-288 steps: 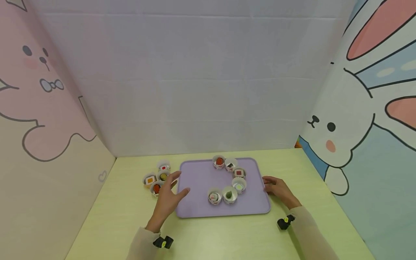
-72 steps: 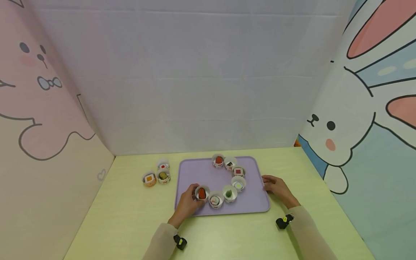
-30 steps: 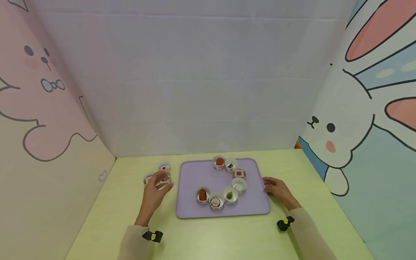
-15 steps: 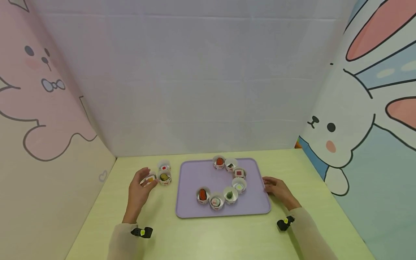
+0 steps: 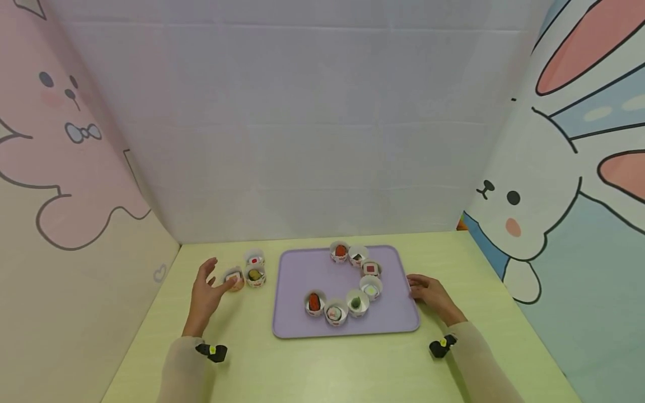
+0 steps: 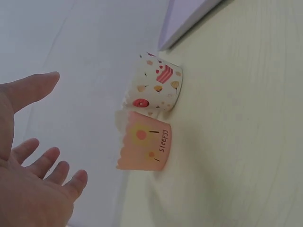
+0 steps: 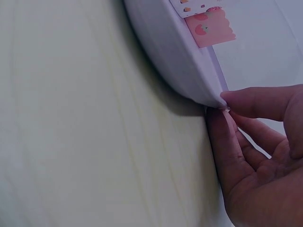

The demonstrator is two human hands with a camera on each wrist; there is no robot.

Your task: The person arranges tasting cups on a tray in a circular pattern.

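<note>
My left hand is spread beside an orange paper baking cup at the table's left, holding nothing. In the head view its thumb overlaps the cup; the left wrist view shows a gap between fingers and cup. A yellow-and-white sushi-like piece sits inside, partly hidden by the thumb. A white printed cup with a yellow-green piece stands against it. My right hand pinches the right rim of the lilac tray: in the right wrist view the thumb lies on top, fingers beneath.
Another cup with a red-and-white piece stands behind. On the tray, several filled cups form a curve from the back cup round the right to the front-left cup. A pale wall rises behind the table.
The left hand carried a cup with a red piece from the left group onto the tray's front, let it go, and moved back left to the orange cup. The right hand stays at the tray rim.
</note>
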